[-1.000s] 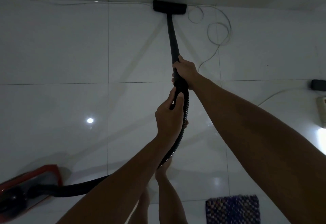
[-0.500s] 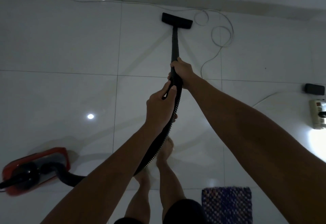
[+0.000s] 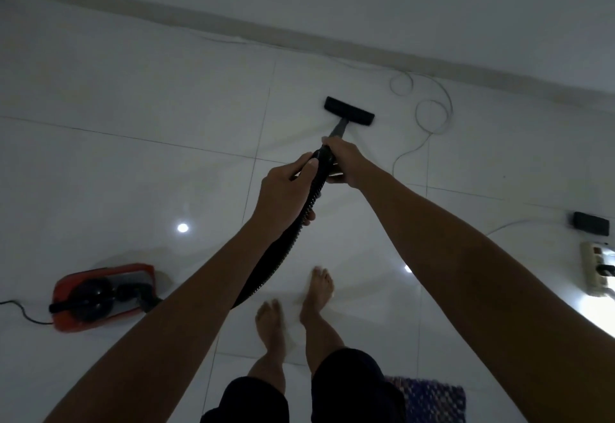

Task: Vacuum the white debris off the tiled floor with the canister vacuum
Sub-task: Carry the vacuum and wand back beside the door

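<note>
Black ribbed hose (image 3: pixel 286 243) runs to red canister (image 3: pixel 103 296).

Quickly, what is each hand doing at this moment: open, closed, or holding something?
Left hand: closed around the black hose.
Right hand: closed around the wand handle.

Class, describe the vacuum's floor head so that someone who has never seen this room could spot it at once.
Start at the baseboard where the tiled floor meets the wall. Just in front of it, left of the looped thin cable, lies the floor head. It is the only flat black bar on the pale tiles, joined to the wand that the right hand grips.
</note>
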